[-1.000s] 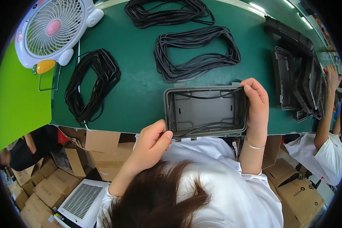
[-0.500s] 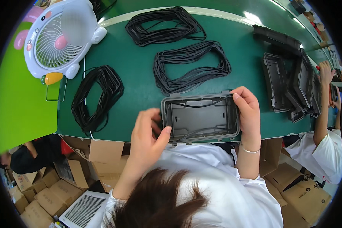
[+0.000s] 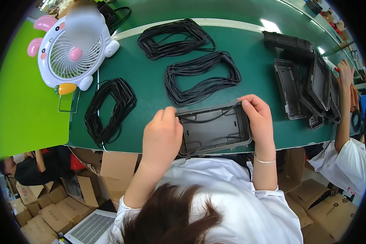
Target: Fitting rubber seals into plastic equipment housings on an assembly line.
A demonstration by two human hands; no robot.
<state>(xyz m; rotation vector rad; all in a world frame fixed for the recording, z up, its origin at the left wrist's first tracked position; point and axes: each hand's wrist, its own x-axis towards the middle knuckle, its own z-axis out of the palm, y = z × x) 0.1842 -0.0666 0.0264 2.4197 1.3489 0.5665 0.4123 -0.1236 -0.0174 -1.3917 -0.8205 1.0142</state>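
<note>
From the head view, we see the grey plastic tray [image 3: 213, 129] lying open side up at the near edge of the green table [image 3: 150, 73], directly in front of us. Our left hand [image 3: 162, 134] is curled over the tray's left rim, fingers closed down where a thin black gasket cord [image 3: 203, 119] runs along the inner top edge. Our right hand [image 3: 258, 118] clasps the right rim, thumb and fingers pinched on the top corner where the cord ends.

In our judgement, the cord could pop out of its channel: part of it sags loose across the inside of the tray, so pressing in one place may lift it in another. The tray also sits right at the table's near edge, and a hard push toward us could tip it off onto the cardboard boxes [image 3: 110, 171] below.

Room is fair. Just beyond the tray lies a bundle of black cord loops [image 3: 201, 77], near enough to snag. Another bundle [image 3: 107, 110] sits to the left, and a third [image 3: 175, 38] farther back. A white desk fan [image 3: 71, 55] stands far left. To the right, stacked grey trays [image 3: 309, 89] crowd the table, where another person's hand [image 3: 345, 71] is reaching.
</note>
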